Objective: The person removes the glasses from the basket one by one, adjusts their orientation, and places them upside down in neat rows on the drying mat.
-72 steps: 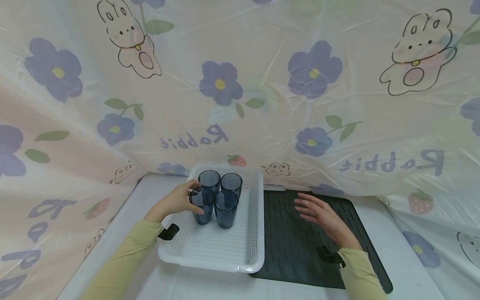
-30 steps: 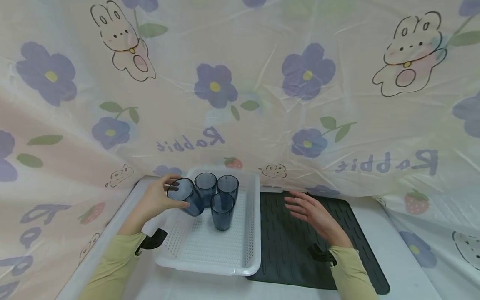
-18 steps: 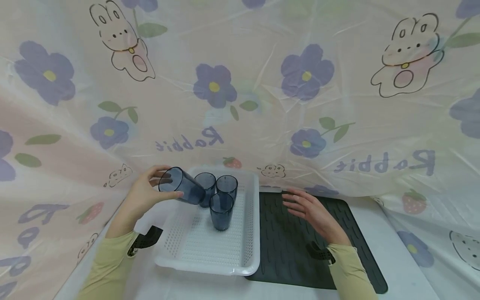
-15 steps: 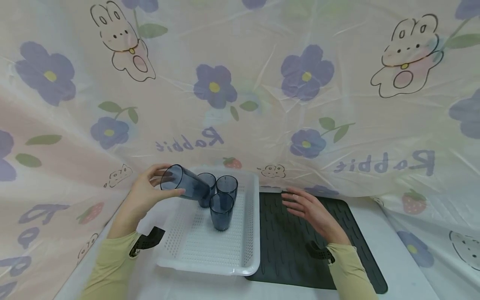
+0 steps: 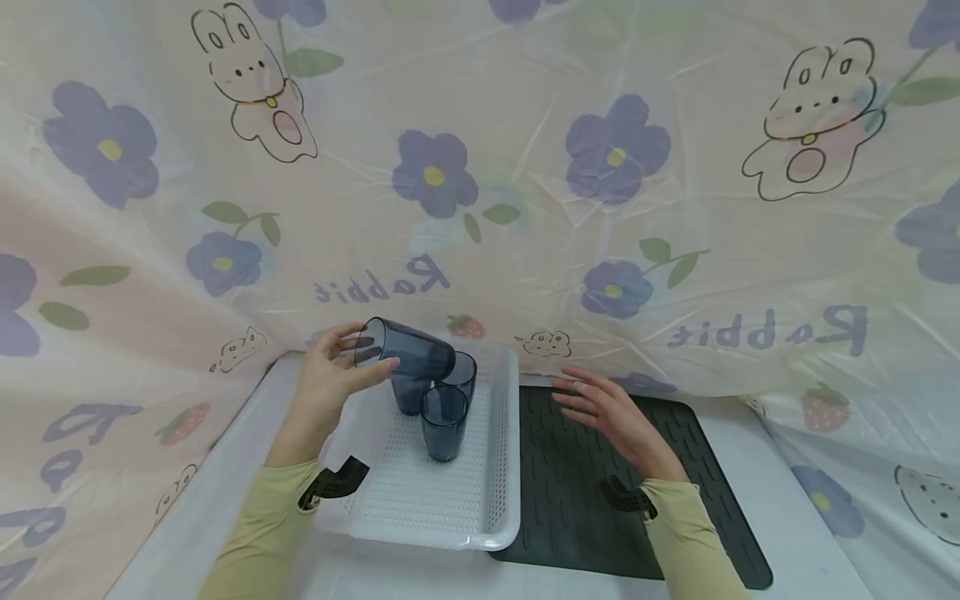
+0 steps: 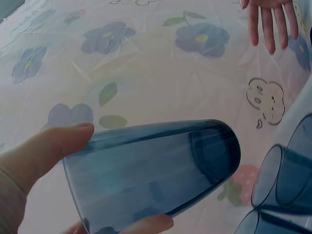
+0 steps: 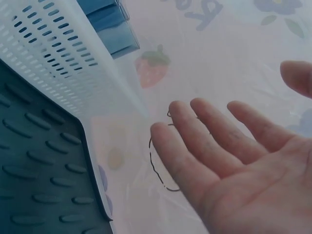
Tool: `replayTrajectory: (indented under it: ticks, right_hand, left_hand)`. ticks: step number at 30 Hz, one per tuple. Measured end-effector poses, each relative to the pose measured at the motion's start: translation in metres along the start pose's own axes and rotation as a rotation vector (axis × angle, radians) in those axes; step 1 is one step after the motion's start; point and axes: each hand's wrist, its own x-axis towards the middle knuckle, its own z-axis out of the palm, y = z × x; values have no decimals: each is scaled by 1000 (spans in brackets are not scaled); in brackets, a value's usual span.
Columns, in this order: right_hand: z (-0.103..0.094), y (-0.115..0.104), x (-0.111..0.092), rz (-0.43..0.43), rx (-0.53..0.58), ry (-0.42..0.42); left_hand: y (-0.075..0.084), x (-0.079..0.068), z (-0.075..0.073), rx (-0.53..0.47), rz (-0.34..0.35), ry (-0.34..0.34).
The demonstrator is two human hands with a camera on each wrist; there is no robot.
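My left hand (image 5: 330, 379) grips a blue see-through drinking glass (image 5: 412, 350) near its rim. The glass lies nearly on its side in the air, base pointing right, above the other glasses. In the left wrist view the thumb (image 6: 58, 146) is on one side of this glass (image 6: 156, 170) and fingertips show on the other. Beneath it, three more blue glasses stand upright in a white perforated basket (image 5: 397, 500); the front one (image 5: 444, 425) shows best, and the held glass partly covers the back ones. My right hand (image 5: 611, 412), fingers extended, hovers over a black mat (image 5: 585, 500), holding nothing.
The black ridged mat lies on the white table (image 5: 360, 575) right of the basket and reaches its right wall. A patterned curtain (image 5: 510, 275) with flowers and rabbits hangs close behind the basket and along both sides.
My left hand has lifted the front-left glass out from among the others, tipped it onto its side and carried it up, lately rightward. My right hand has drifted slightly left.
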Motion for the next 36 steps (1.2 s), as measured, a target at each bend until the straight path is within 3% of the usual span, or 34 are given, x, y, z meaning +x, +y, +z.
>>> replayTrajectory:
  ticks: [10, 23, 36]
  right_hand:
    - [12, -1, 7, -38, 55, -35]
    - [25, -1, 15, -49, 123, -93]
    - [35, -1, 26, -1, 174, -66]
  left_hand:
    - [-4, -1, 32, -93, -34, 72]
    - [-12, -3, 66, -242, -28, 27]
    - [-27, -6, 92, -356, -109, 51]
